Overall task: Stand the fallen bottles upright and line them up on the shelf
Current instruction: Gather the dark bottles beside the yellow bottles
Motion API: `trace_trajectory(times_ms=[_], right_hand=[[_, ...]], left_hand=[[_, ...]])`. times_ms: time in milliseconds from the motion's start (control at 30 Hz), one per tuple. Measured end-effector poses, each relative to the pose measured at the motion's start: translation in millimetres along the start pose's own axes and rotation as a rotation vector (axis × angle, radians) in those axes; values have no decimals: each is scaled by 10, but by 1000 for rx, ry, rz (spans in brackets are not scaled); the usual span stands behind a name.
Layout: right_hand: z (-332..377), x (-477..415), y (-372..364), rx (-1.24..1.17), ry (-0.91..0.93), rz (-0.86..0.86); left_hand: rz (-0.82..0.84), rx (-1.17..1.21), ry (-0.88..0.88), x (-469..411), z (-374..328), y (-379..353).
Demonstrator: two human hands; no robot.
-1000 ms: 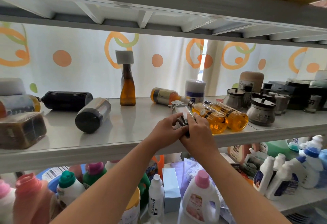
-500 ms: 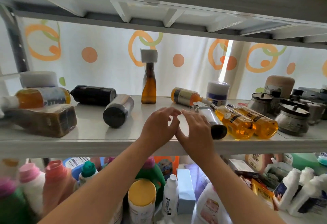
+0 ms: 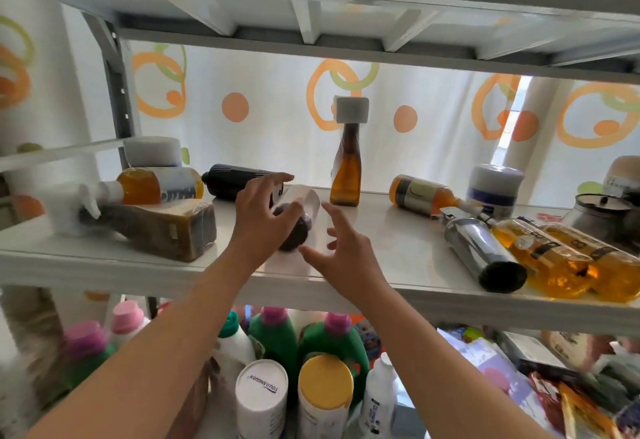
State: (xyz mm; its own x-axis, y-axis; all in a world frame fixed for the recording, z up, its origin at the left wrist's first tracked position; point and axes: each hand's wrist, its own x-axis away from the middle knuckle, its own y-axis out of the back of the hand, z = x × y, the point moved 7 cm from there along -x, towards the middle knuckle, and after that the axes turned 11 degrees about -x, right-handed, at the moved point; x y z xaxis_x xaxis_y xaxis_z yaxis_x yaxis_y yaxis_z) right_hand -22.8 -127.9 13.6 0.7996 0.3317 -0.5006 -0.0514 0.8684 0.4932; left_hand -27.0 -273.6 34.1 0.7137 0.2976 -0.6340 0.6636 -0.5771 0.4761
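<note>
Shelf [image 3: 398, 251], silver bottle [image 3: 301, 217] lying, base toward camera

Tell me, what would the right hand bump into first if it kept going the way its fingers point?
Probably the fallen silver bottle: the right hand is open beside its dark end, fingers aimed up and left toward it. Depth is hard to judge.

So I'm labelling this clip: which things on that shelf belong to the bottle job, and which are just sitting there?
Belongs to the job:
- silver can lying under the left hand; right hand open beside it
- fallen black bottle
- fallen chrome bottle
- fallen orange bottles
- upright amber bottle

Just there:
- metal pot
- detergent bottles below
</note>
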Motion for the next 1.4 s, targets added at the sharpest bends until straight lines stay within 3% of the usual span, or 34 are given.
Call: trace_trajectory(times_ms=[133, 200, 733, 1400], right_hand=[[2, -182, -141, -70, -61, 25], [-23, -211, -227, -76, -55, 47], [-68, -99, -74, -60, -22, -41], [-245, 356, 760, 211, 2, -161]], left_hand=[[309, 195, 188, 0, 256, -197], [402, 259, 202, 56, 268, -253], [405, 131, 81, 127, 176, -209], [492, 85, -38, 386, -520, -778]])
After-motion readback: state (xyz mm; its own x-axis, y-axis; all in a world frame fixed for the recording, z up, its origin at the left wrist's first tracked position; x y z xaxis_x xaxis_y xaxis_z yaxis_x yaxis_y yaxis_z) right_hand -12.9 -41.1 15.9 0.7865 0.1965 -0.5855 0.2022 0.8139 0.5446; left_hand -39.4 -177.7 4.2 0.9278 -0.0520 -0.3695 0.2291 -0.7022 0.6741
